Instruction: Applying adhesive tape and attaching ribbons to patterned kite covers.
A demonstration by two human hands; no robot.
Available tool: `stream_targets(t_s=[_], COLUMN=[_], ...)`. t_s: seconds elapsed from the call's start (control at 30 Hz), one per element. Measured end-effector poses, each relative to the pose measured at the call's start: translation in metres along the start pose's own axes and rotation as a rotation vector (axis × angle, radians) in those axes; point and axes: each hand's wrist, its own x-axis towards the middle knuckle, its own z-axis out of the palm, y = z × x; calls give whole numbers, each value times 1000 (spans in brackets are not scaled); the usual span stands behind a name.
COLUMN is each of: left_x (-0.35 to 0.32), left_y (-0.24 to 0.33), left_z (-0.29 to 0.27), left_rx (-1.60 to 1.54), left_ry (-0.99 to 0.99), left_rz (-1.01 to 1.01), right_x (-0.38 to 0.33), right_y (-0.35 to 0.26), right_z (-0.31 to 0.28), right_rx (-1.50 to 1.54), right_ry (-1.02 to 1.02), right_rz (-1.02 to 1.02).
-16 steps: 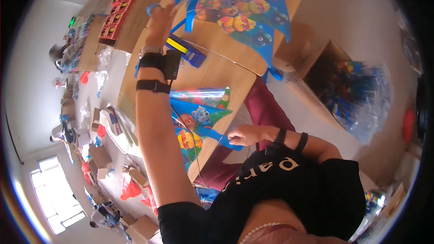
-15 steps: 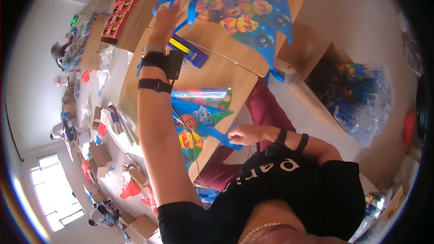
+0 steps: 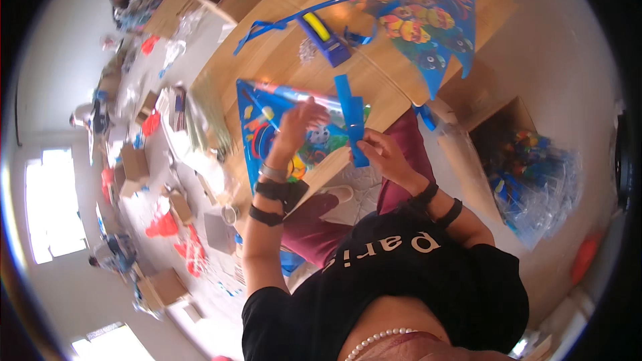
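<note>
My right hand (image 3: 384, 153) pinches the lower part of a blue strip (image 3: 354, 120), which stands up in front of its fingertips. My left hand (image 3: 301, 124) is over a blue plastic sheet (image 3: 251, 111) printed with cartoon dogs, its fingers stretched toward the strip. Nothing shows in the left palm. The sheet is kite-like, pointed at its far left corner, with a shiny rolled edge. It lies on the near part of the wooden table (image 3: 221, 80), partly hidden under my left hand and wrist.
Farther off on the table lie a blue ribbon (image 3: 267, 25), a blue and yellow block-shaped tool (image 3: 324, 39) and several printed sheets (image 3: 428, 20). To the right stands a cardboard box (image 3: 511, 117) with plastic-wrapped goods. Boxes and red bags (image 3: 162, 224) cover the floor at left.
My left hand has let go of the blue ribbon at the far side and come back over the near sheet. My right hand has raised the blue strip. The view has shifted.
</note>
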Motion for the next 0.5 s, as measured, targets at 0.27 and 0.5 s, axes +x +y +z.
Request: stream_targets(t_s=[0.27, 0.5], left_x=[-119, -162], left_y=[-11, -20], left_z=[86, 87], left_rx=[-770, -863], left_ry=[-21, 268], left_rz=[-26, 32], right_x=[-26, -46], right_y=[12, 36], right_z=[51, 62], right_rx=[-139, -374], right_ry=[-148, -336], right_rz=[-35, 231])
